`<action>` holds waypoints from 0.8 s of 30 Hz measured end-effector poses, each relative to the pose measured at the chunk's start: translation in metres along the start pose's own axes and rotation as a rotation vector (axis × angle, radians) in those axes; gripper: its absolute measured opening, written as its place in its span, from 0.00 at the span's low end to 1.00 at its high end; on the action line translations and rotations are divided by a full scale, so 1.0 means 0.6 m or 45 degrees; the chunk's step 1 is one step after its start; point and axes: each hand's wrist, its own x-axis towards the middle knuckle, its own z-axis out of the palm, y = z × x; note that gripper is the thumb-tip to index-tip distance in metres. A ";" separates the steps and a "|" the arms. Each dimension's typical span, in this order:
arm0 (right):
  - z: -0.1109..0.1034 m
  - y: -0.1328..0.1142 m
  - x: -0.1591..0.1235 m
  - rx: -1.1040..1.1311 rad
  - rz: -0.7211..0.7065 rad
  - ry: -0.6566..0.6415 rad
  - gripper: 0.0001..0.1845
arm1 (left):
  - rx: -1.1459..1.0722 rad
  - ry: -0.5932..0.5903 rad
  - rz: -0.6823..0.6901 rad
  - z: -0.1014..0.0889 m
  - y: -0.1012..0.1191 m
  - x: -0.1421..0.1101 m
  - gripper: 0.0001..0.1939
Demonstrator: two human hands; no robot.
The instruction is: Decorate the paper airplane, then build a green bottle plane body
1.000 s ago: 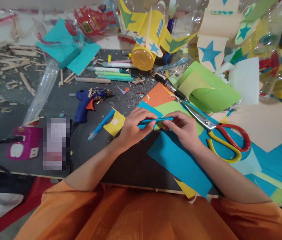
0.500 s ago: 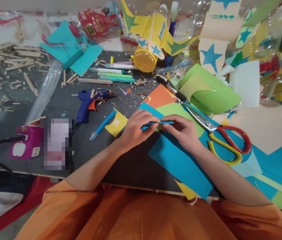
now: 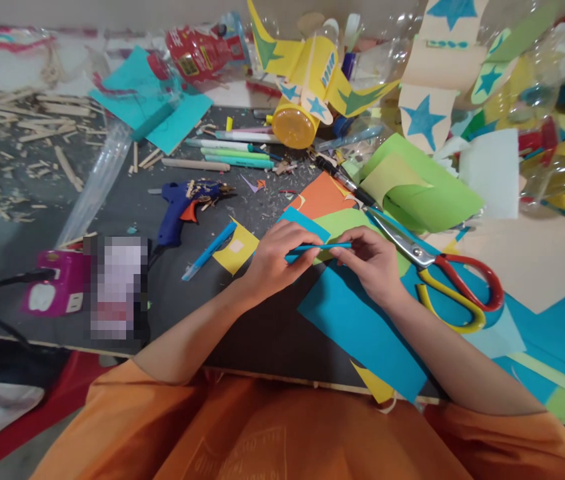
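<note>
Between my hands runs a thin blue paper roll point(image 3: 333, 246), held almost level above the table. My left hand point(image 3: 278, 259) pinches its left part between thumb and fingers. At the other end my right hand point(image 3: 371, 261) has it between thumb and forefinger; the fingertips partly hide the paper. Under the hands lie a blue paper sheet point(image 3: 367, 333), a light green sheet point(image 3: 347, 222) and an orange piece point(image 3: 319, 193). Large scissors point(image 3: 417, 255) with one red and one yellow handle rest just right of my right hand.
A blue glue gun point(image 3: 175, 210) and a blue capped pen point(image 3: 209, 250) lie to the left. Further left are a magenta box point(image 3: 55, 283) with a cable and a blurred-out phone-like object point(image 3: 117, 287). Behind stand a yellow paper-covered bottle point(image 3: 307, 80), several markers point(image 3: 237, 160) and wood scraps point(image 3: 42, 127).
Both hands stay on the blue paper roll, with small shifts of the fingers. My right fingers have moved slightly along its end. The whole view has drifted a little.
</note>
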 end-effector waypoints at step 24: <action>-0.004 -0.007 0.002 0.198 0.098 -0.111 0.19 | 0.216 -0.076 0.038 -0.001 0.002 -0.002 0.07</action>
